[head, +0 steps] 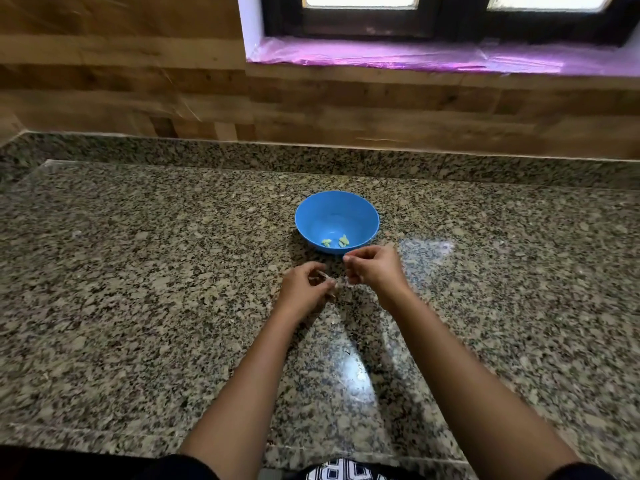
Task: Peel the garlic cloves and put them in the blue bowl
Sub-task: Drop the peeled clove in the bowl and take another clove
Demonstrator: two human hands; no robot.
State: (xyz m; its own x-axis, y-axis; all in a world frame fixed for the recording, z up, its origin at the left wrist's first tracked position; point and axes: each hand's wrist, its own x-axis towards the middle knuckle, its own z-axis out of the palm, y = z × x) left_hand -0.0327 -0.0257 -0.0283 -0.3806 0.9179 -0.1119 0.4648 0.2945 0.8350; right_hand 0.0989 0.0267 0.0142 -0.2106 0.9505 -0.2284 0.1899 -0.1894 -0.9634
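Pinching a small, pale garlic clove [327, 281] between the curled fingertips of the left hand [304, 289]. Tugging at its thin papery skin [341, 283] with the right hand [375, 271], fingers drawn tight into a pinch (small and blurred at this range). Working just in front of the round blue plastic bowl [367, 216], already holding a few peeled yellowish cloves [336, 241]. Risking a slip: squeezing hard on slick garlic, likely shooting it across the speckled granite countertop [138, 271] and losing it against the mottled stone. Risking, too, skin scraps clinging to fingers and dropping into the bowl.
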